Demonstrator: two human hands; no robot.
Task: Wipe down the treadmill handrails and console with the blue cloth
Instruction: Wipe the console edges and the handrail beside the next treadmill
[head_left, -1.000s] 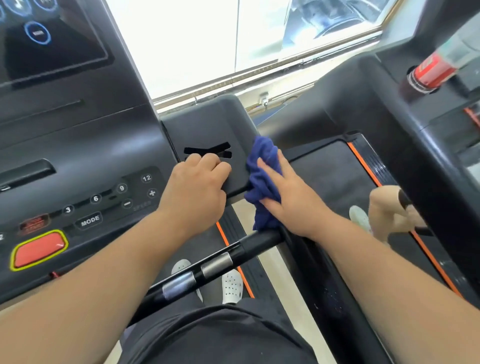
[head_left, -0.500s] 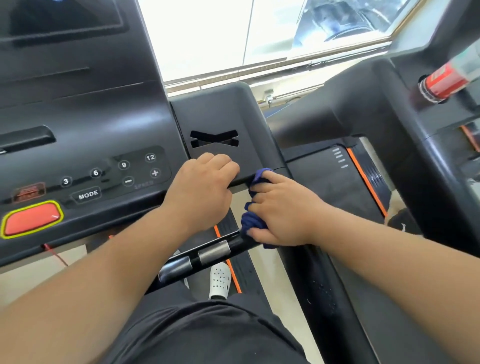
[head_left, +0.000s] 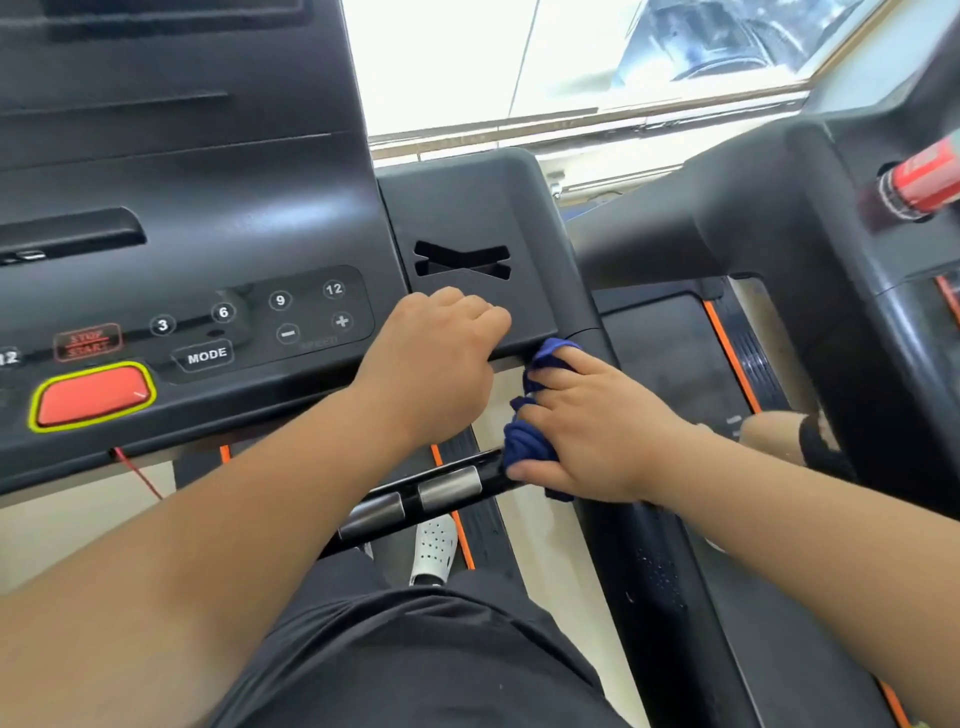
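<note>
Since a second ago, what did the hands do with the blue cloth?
The right hand slid the blue cloth down from the console side edge to where the crossbar meets the handrail. Its fingers, flat before, now curl round the bunched cloth. The left hand stayed put, holding the console's lower edge.

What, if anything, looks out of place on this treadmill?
A thin red cord dangles loose beneath the console, below the red button. Otherwise nothing looks spilled or damaged.
</note>
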